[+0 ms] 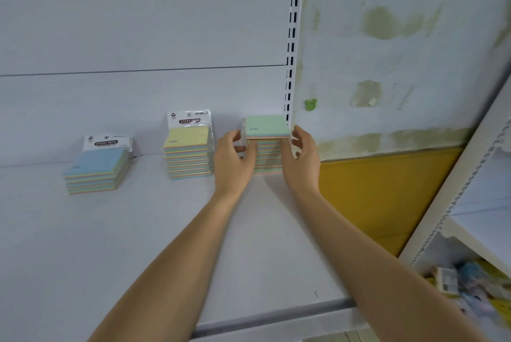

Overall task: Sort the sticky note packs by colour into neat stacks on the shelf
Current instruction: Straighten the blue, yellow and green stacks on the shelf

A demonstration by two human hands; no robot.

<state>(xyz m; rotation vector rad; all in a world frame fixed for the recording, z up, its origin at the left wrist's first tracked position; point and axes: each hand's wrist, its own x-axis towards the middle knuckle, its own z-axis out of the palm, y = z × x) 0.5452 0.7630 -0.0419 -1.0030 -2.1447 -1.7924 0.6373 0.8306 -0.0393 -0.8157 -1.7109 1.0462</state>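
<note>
Three stacks of sticky note packs stand on the white shelf (143, 231). The blue-topped stack (95, 170) is at the left, and the yellow-topped stack (188, 152) sits in the middle. At the right, beside the slotted upright, stands the green-topped stack (266, 131). My left hand (233, 160) presses the green stack's left side. My right hand (302, 155) presses its right side. Both hands grip the stack between them, hiding part of its sides.
The slotted shelf upright (293, 37) rises just right of the green stack. A stained wall with a yellow panel (381, 189) lies beyond. Another white shelf unit (470, 217) stands at the far right, with blurred packets low down. The shelf's front edge (271, 316) is near me.
</note>
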